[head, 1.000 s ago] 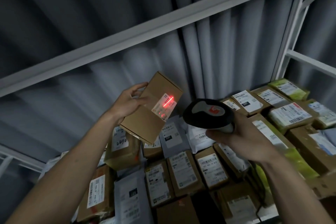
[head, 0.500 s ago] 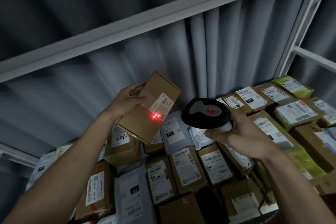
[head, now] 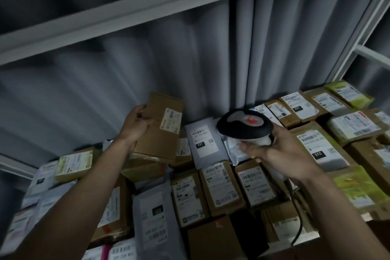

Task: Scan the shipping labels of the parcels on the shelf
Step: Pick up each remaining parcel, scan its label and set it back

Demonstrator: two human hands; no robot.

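Note:
My left hand (head: 135, 124) grips a brown cardboard parcel (head: 160, 131) by its left edge, low over the stacked parcels at the back of the shelf. A white shipping label (head: 171, 120) sits on the parcel's right side, with no red light on it. My right hand (head: 276, 152) holds a black and white barcode scanner (head: 244, 124) to the right of the parcel, its head turned toward the back. The scanner's cable (head: 298, 219) hangs down below my wrist. Several labelled boxes and grey mailer bags (head: 202, 141) cover the shelf below.
A grey curtain (head: 190, 59) hangs behind the shelf. A white shelf beam (head: 147, 10) crosses overhead and a white upright post (head: 358, 34) stands at the right. Yellow-green parcels (head: 356, 183) lie at the right side.
My left hand has lowered the brown parcel toward the stack and turned it more upright. The scanner's red light on the label has gone out. The view has shifted downward.

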